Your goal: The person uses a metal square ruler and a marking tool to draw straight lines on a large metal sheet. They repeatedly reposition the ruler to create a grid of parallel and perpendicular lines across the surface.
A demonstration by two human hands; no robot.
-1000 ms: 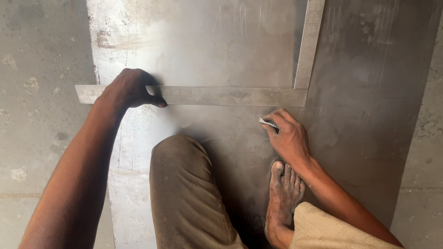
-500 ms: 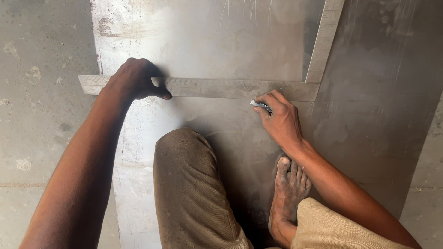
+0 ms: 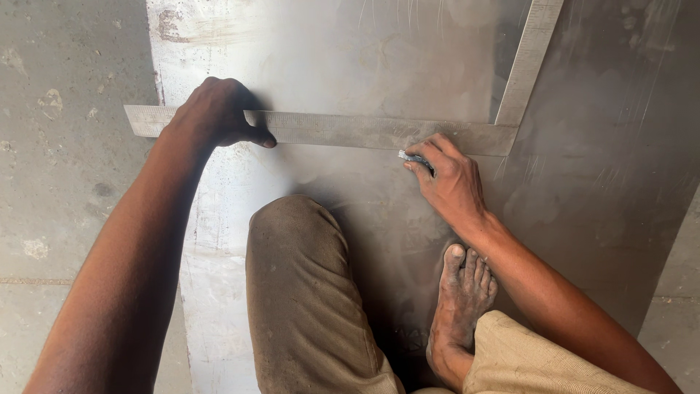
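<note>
while left hand [image 3: 215, 113] pins one square [image 3: 350, 130] | right hand [image 3: 452, 179] fingers pinch one scriber [image 3: 410, 156]

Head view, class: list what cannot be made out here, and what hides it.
- Steel square: its upright arm is cut off by the top edge; the left hand covers part of its long blade.
- Marking tool: mostly hidden in the right hand fingers; kind unclear.
- Scale marks on the square: too small.
- Metal sheet: partly covered by the knee and bare foot.
</note>
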